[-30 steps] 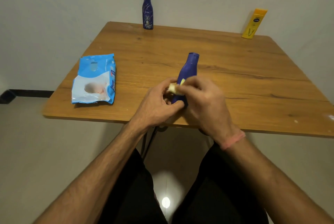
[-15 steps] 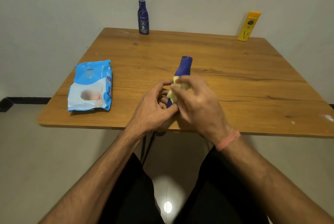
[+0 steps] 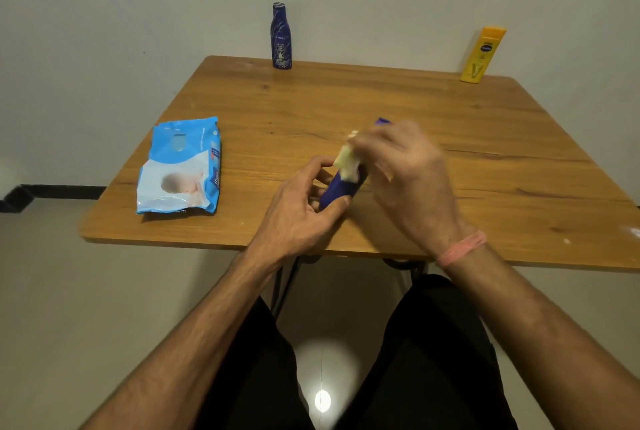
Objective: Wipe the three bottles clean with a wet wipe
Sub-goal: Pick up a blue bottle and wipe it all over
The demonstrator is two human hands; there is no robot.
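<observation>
The left hand (image 3: 298, 211) grips the blue bottle's (image 3: 337, 188) base while the motion-blurred right hand (image 3: 408, 180) presses a wet wipe (image 3: 347, 161) above it.

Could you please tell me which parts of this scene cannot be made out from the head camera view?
- Blue bottle: its middle is hidden by the wet wipe and right hand; the base by the left hand.
- Right hand: motion-blurred, finger positions unclear.
- Yellow bottle: label too small to read.
- Table: right corner cut off by the frame edge.
</observation>
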